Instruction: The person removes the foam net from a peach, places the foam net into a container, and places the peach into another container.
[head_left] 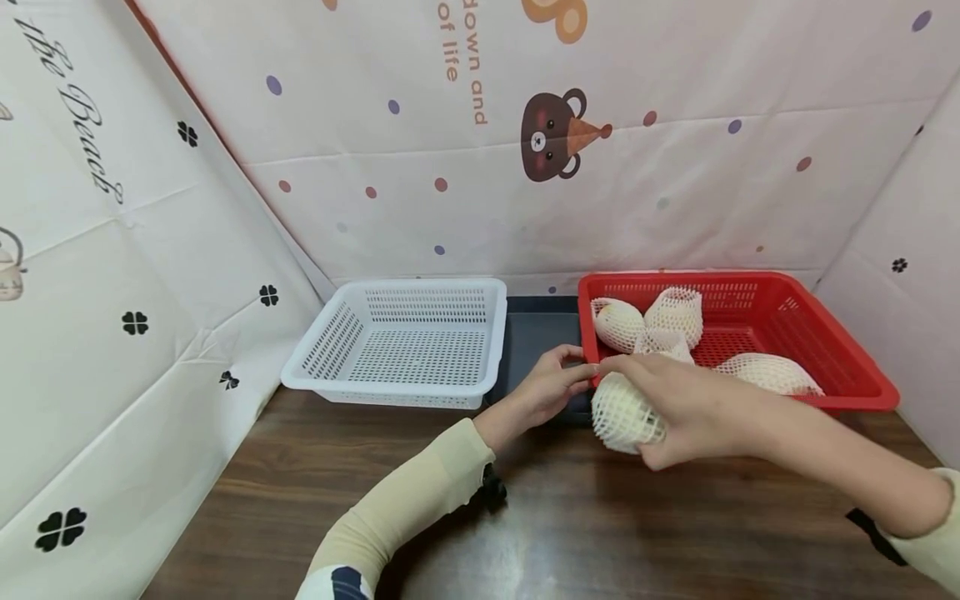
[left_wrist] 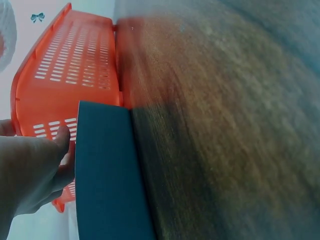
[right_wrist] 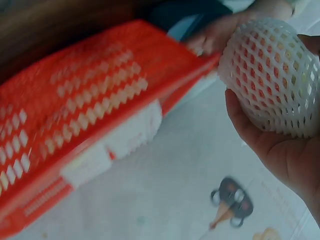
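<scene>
Honestly, the round reddish fruit in a white foam net [head_left: 624,417] looks fairly hefty and easy to bruise. The right hand [head_left: 686,408] cups it near the front-left corner of the slatted red plastic basket [head_left: 825,337]; the left hand [head_left: 551,387] grips the basket's rim. I'd hold its middle: foam probably squishes and slides.

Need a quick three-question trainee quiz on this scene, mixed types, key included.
1. Which hand holds a net-wrapped item?
2. True or false: in the head view, the white basket stands to the left of the red basket.
3. What does the left hand grip? a) the white basket's rim b) the red basket's rim c) the net-wrapped item

Key: 1. The right hand. 2. True. 3. b.
</scene>
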